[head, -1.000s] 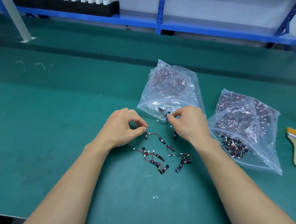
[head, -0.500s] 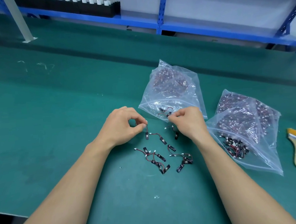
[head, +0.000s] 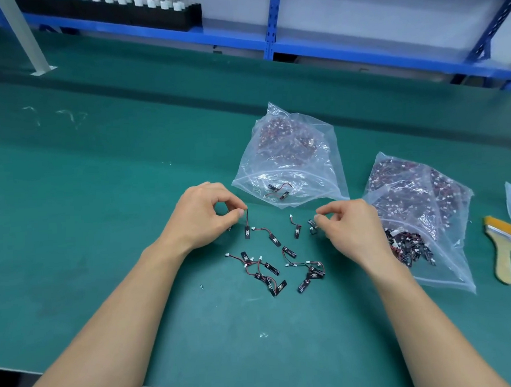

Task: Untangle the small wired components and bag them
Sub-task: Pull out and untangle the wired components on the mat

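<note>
Left hand (head: 203, 216) pinches first component (head: 247, 232) by wire; right hand (head: 350, 226) pinches second component (head: 311, 224)

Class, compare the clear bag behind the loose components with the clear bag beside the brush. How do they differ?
The middle bag has only two wired components near its mouth; the right bag has a dense black heap there. The middle bag lies farther back on the bench; the right bag reaches nearer the person. Both are clear plastic with reddish masses of parts deeper inside.
</note>
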A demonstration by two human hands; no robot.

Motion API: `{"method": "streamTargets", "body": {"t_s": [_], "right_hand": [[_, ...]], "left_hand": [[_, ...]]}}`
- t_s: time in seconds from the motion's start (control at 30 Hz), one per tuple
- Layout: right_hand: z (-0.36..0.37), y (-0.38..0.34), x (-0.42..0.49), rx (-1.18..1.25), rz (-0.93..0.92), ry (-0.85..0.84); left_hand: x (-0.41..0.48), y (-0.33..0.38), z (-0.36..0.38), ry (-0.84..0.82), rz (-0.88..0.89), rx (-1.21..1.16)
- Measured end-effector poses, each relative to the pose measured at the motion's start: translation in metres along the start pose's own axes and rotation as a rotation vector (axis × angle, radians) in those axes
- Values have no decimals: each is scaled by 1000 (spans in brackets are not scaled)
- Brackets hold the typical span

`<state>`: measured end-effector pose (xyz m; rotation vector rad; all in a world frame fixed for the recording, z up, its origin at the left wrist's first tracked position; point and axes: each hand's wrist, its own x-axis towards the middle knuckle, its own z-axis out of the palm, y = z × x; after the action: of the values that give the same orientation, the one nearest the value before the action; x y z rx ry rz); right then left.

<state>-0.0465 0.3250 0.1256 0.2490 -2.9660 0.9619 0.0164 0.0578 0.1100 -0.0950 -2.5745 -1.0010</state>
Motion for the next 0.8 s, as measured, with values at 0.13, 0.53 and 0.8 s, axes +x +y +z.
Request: {"method": "streamTargets", "body": {"t_s": [0.13,0.53,0.8], "right_hand": [[0,-15,-24,-18,-150,-7],[34,-44,-79,-409,-256,-182],[17,-32,-91,-279,-413,-378]], "left_hand": [[1,-1,0,13,7,0],[0,-1,1,11,9,-7],[0,-1,0,5,18,-16]]}}
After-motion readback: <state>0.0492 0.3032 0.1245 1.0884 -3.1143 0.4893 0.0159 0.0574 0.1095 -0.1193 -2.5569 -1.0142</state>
